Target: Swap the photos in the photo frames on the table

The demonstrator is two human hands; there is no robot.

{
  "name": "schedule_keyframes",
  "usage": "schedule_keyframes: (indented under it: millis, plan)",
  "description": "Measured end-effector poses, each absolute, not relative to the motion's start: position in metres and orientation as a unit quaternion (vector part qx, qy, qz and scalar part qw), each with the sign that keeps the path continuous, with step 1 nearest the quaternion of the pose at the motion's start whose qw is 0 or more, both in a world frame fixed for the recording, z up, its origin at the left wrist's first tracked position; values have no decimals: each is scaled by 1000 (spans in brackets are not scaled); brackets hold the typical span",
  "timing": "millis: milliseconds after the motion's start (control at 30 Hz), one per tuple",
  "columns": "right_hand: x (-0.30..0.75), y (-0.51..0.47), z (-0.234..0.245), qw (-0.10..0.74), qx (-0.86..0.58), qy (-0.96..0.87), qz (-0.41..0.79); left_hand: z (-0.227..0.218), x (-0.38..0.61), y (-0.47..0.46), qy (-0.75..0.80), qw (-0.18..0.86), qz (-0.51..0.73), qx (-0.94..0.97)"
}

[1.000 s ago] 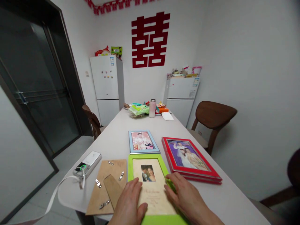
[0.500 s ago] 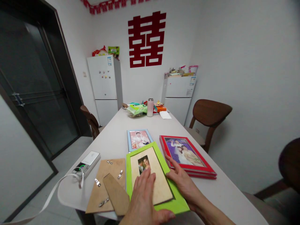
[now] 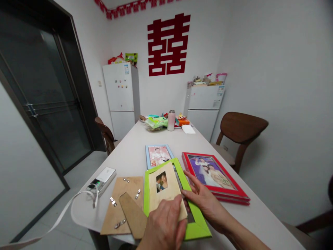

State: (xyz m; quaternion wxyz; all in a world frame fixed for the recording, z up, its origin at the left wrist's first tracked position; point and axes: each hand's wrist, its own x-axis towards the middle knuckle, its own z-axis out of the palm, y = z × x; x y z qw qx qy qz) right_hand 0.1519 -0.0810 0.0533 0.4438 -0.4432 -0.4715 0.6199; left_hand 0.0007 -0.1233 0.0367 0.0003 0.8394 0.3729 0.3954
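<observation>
A green picture frame (image 3: 200, 227) lies face down or tilted in front of me; which, I cannot tell. My right hand (image 3: 208, 206) grips its right side, thumb on the frame. My left hand (image 3: 165, 222) is closed on the lower right edge of a beige mat board (image 3: 173, 189), which bears a small photo (image 3: 161, 182). The board sits askew, its right edge raised from the opening, where a dark strip shows. Left of the frame lies a brown backing board (image 3: 130, 189) with metal clips and a stand leg (image 3: 134, 215).
Stacked red photo frames (image 3: 241, 192) lie to the right, a light-blue photo frame (image 3: 147, 156) just beyond. A white device (image 3: 106, 175) with a strap is at left. Farther back stand a pink bottle (image 3: 171, 121) and snack bags (image 3: 156, 123). A wooden chair (image 3: 243, 126) stands at right.
My left hand has gone from lying flat on the mat board to gripping its edge. The board has shifted left and lifted at the right, uncovering part of the frame's opening.
</observation>
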Motion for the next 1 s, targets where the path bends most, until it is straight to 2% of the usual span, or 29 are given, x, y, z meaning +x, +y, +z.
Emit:
schedule_keyframes:
  millis: [133,267,400,467,600,700,833,900,1000]
  plan:
    - [163,-70,35,377,-523,-582,496,46,-33,-130,462,33,494,736]
    - [176,-65,9,254,-615,-694,274,44,-78,-137,602,184,531,567]
    - [177,-65,-2,175,-624,-742,171,20,-108,-141,620,302,531,492]
    - [175,-66,-1,136,-631,-752,133,7,-114,-141,633,314,508,492]
    - [173,-68,4,73,-639,-763,69,0,-114,-144,676,265,431,535]
    - [170,-69,5,64,-641,-765,32,4,-112,-146,685,228,361,591]
    - [159,-69,7,122,-609,-784,17,5,-111,-146,702,164,255,645]
    - [150,-67,10,162,-584,-794,44,4,-111,-146,707,147,220,656]
    - [132,-63,12,215,-552,-791,149,5,-111,-145,711,127,196,663]
